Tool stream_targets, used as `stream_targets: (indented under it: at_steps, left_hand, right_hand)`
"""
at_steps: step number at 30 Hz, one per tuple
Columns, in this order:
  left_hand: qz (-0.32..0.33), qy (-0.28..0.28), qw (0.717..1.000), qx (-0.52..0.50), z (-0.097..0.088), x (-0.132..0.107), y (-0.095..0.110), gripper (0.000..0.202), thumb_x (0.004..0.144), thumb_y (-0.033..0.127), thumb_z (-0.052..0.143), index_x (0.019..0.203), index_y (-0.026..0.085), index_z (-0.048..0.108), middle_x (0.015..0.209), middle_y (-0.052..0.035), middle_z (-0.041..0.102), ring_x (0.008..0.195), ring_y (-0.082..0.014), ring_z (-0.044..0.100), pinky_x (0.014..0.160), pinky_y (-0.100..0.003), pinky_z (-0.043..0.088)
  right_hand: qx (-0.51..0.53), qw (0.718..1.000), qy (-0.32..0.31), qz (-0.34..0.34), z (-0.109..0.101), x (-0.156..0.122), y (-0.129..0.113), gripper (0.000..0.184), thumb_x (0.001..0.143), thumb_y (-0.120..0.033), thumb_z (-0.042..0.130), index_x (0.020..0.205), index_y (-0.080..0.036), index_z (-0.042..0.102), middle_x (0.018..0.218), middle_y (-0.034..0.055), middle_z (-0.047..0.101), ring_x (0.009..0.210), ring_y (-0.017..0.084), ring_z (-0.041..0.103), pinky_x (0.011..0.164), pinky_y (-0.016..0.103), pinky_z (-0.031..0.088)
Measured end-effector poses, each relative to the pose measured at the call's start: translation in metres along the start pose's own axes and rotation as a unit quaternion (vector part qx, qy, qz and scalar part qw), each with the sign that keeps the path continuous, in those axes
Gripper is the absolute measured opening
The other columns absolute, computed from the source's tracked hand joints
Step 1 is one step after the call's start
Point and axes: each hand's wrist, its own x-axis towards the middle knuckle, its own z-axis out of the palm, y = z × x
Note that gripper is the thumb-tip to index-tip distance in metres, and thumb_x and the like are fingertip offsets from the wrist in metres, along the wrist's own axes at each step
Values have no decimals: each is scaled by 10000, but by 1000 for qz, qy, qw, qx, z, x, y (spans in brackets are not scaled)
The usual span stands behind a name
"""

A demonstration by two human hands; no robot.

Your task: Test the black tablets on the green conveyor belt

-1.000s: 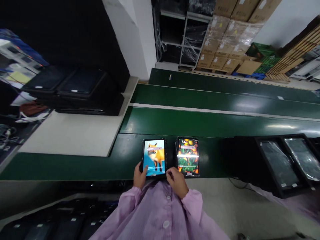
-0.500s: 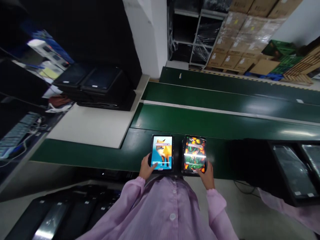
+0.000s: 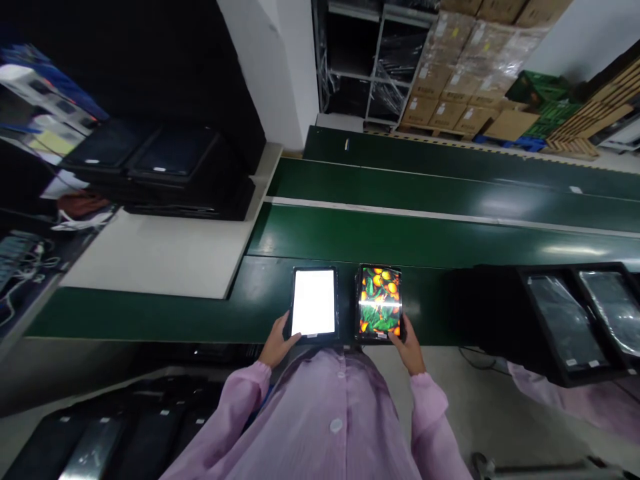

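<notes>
Across the workroom runs a long green table (image 3: 425,243), with a white strip (image 3: 390,210) along it. At its left end, stacks of black tablets (image 3: 173,150) sit on a pale board (image 3: 165,260); lower down, below the table edge, are dark devices (image 3: 145,433) with small white labels. The person's left hand (image 3: 277,343) grasps the lower left corner of a white-screened tablet (image 3: 313,302) at the table's near edge, thumb on the front. Just beside it, with a narrow gap between, is a tablet showing oranges (image 3: 381,300) and green leaves, a bright glare crossing its screen. The right hand (image 3: 409,343) grips that one's lower right corner, thumb also on the front. Beyond the table stand cardboard boxes (image 3: 445,93), then green crates (image 3: 547,100). At far right, a black holder (image 3: 553,380) carries two dark panels (image 3: 565,320), near another person's pink sleeve (image 3: 550,393).
</notes>
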Motion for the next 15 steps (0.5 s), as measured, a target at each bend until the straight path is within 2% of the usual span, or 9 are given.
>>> stream_targets:
  at_steps: [3, 6, 11, 15]
  left_hand:
    - [23, -6, 1000, 0, 3, -22, -3, 880, 827, 566, 696, 1564, 159, 436, 1568, -188, 480, 1504, -366, 409, 1273, -543, 288]
    - [22, 2, 1000, 11, 7, -25, -3, 881, 848, 561, 679, 1572, 134, 413, 1576, -210, 467, 1506, -385, 402, 1270, -566, 288]
    - [27, 4, 999, 18, 9, -22, -4, 860, 860, 541, 657, 1569, 118, 413, 1576, -215, 464, 1510, -384, 397, 1272, -567, 287]
    - [22, 12, 1000, 18, 11, -23, -6, 845, 857, 526, 659, 1565, 134, 419, 1571, -204, 468, 1498, -374, 414, 1269, -560, 296]
  right_hand:
    - [-20, 1000, -12, 19, -3, -16, -2, 974, 799, -609, 737, 1603, -184, 386, 1623, 161, 455, 1481, 353, 452, 1220, 558, 377]
    - [-49, 998, -8, 31, -2, -20, -9, 964, 827, -604, 708, 1621, -182, 360, 1668, 156, 384, 1537, 354, 368, 1250, 563, 328]
    - [-40, 998, -10, 38, -1, -19, -14, 957, 831, -593, 691, 1622, -173, 354, 1666, 160, 384, 1540, 361, 361, 1224, 573, 366]
    - [-42, 998, 7, 36, 1, -18, -13, 931, 816, -563, 706, 1601, -175, 391, 1639, 159, 430, 1517, 364, 397, 1236, 574, 344]
